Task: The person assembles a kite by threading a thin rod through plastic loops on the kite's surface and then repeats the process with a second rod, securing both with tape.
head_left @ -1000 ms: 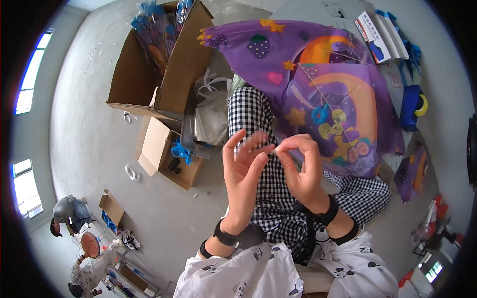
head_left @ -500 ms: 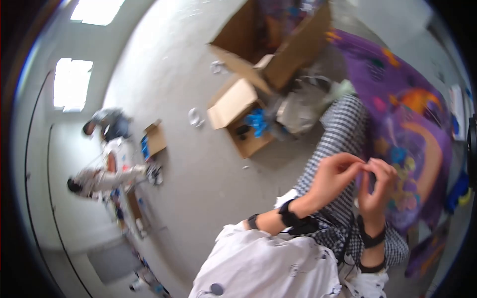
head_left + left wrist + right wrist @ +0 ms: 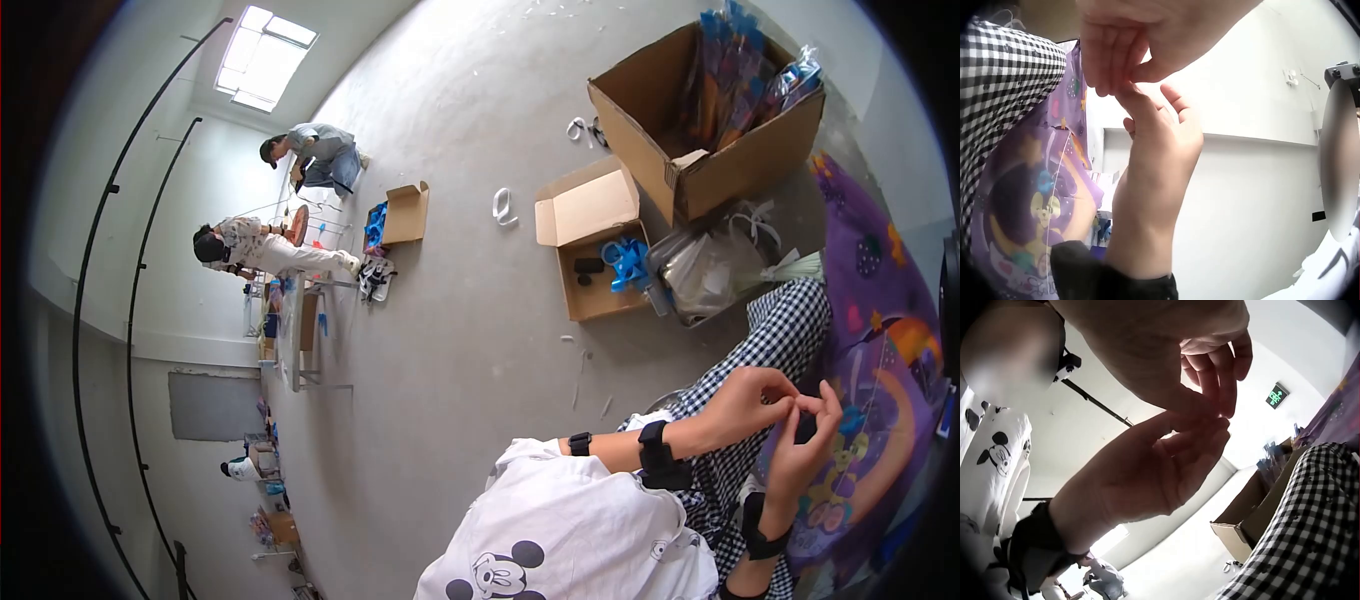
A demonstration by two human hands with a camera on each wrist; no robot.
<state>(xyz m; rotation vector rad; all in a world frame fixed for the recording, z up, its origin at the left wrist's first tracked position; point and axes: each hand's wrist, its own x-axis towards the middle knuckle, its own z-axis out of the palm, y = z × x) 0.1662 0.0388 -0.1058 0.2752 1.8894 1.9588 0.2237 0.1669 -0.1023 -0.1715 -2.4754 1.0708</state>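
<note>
Both hands meet in front of my lap, at the lower right of the head view. My left hand [image 3: 785, 392] curls its fingers, and their tips press against those of my right hand [image 3: 818, 408]. They pinch something between them that is too small to make out. The left wrist view has the left fingers [image 3: 1116, 62] above and the right hand [image 3: 1154, 156] below, tips touching. A purple kite [image 3: 885, 330] with cartoon prints lies over my checked trouser leg [image 3: 780, 320], just behind the hands. A thin white line [image 3: 1063, 156] runs across the kite.
A large cardboard box [image 3: 640, 115] of packed kites stands on the grey floor. A small open box [image 3: 590, 215] holds blue items, with clear plastic bags [image 3: 710, 270] beside it. Far off, two people [image 3: 270, 250] work near a table and another small box [image 3: 405, 215].
The head view has swung left, away from the kite and toward the room. My left fingers, spread a second ago, have curled into a pinch against the right fingertips.
</note>
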